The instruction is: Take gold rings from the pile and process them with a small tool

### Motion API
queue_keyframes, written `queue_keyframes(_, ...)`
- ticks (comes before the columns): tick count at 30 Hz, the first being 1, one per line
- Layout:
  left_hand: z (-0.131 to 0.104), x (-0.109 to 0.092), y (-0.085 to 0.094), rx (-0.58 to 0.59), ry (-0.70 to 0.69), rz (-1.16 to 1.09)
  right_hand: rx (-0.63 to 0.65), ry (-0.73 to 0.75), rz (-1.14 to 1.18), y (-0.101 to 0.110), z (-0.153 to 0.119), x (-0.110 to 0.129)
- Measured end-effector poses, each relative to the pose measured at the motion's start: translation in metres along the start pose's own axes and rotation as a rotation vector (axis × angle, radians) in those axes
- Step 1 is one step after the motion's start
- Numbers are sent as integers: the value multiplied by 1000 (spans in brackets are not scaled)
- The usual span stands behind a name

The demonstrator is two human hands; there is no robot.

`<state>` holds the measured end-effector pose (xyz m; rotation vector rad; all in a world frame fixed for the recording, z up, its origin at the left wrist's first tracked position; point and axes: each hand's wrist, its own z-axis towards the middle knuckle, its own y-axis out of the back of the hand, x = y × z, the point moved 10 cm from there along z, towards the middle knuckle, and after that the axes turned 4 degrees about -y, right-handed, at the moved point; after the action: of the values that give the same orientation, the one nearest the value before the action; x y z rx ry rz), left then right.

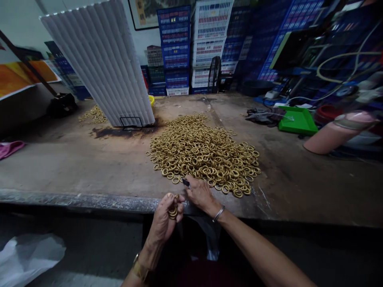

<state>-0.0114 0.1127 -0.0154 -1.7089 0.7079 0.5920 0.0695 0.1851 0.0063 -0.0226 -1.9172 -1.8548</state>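
Observation:
A broad heap of brass-coloured rings (203, 151) lies on the worktable (119, 167). My left hand (167, 213) is at the table's front edge, its fingers curled round several of these rings, which show in the palm and at the fingertips. Just right of it, at the heap's near edge, my right hand (201, 194) is closed on a small dark tool (186, 182), whose tip points up and left. The tool's exact kind cannot be made out. A bracelet circles my right wrist and a watch my left.
A ribbed white panel (101, 63) stands at the back left, with a smaller ring pile (94, 114) behind. Stacked crates (175, 48) line the back. To the right are a green tray (297, 119), dark gloves (263, 116) and a pink cylinder (335, 133). A white bag (32, 257) lies lower left.

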Motion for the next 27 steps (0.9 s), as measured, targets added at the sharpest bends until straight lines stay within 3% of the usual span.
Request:
queue_keyframes(6,0,-8,15,2,2,-118,38,-54,-131,-12,13,11)
queue_keyframes(13,9,7,20,-20,119,-251,7,-42,-79,-11,13,3)
queue_keyframes(16,15,8,18,-36,99,-206,-2,-66,146,0,13,-9)
queue_keyframes(20,24,9,10,-34,92,-123,77,-110,707,9,6,-25)
queue_keyframes(23,29,14,2,-26,87,-54,204,-211,991,0,-5,-37)
queue_keyframes(27,31,17,-9,-5,13,136,330,-246,1174,-8,-19,-37)
